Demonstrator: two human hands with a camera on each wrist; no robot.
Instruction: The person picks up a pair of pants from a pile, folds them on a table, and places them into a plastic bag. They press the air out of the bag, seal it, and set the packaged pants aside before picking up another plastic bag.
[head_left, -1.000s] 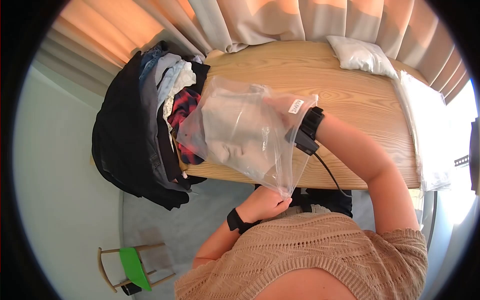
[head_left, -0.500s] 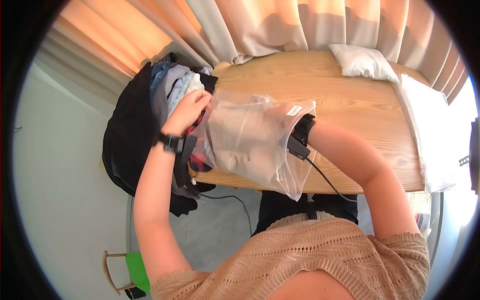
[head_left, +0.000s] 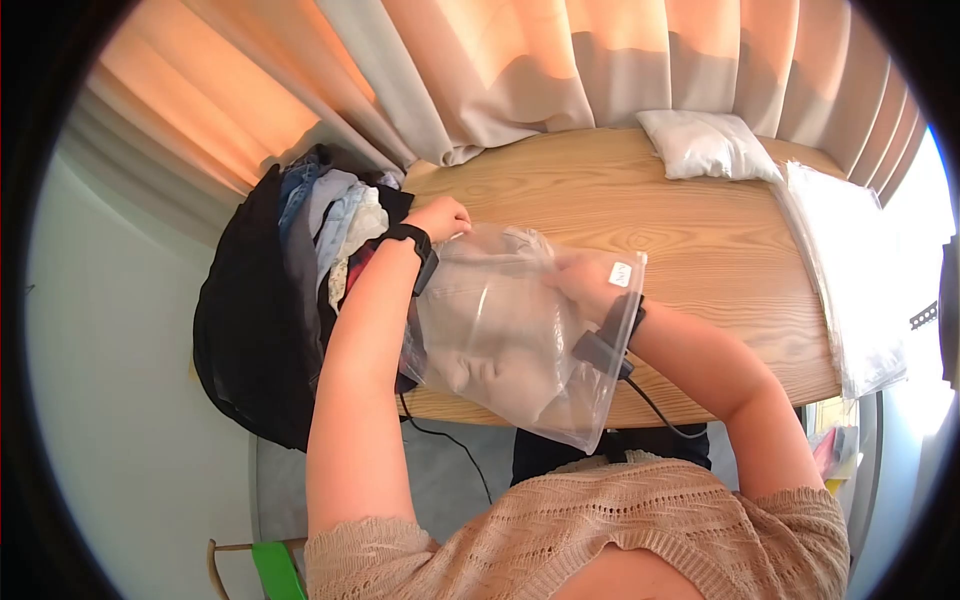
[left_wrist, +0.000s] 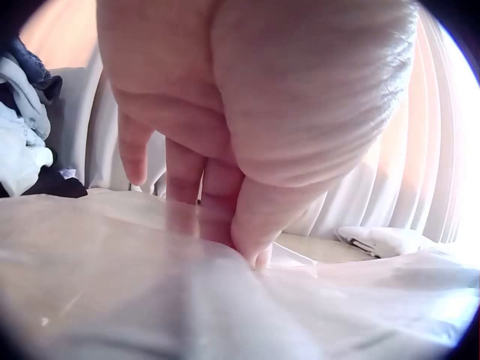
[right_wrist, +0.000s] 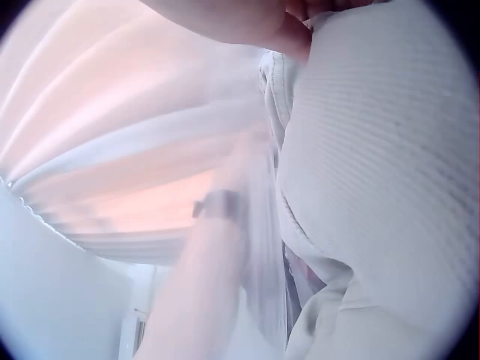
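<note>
A clear plastic bag (head_left: pixel 590 420) with a white label (head_left: pixel 620 273) lies at the table's front edge, a pale garment (head_left: pixel 490 320) inside it. The right hand (head_left: pixel 588 283) is inside the bag through its right-hand opening; in the right wrist view its fingers (right_wrist: pixel 296 34) grip the upper edge of the ribbed light garment (right_wrist: pixel 375 165). At the bag's far left corner is the left hand (head_left: pixel 442 217); the left wrist view shows this hand (left_wrist: pixel 217 127) with thumb and finger pinching the plastic film (left_wrist: pixel 247 300).
A heap of clothes (head_left: pixel 250 320), mostly black, grey and blue, lies at the table's left end. Toward the back right of the table (head_left: pixel 700 235) is a white packet (head_left: pixel 705 145), with a stack of clear bags (head_left: pixel 840 270) along the right edge. Curtains (head_left: pixel 520 60) hang behind.
The left hand has moved from the bag's near edge up to its far left corner and pinches it there. The right hand stays inside the bag, which has shifted slightly.
</note>
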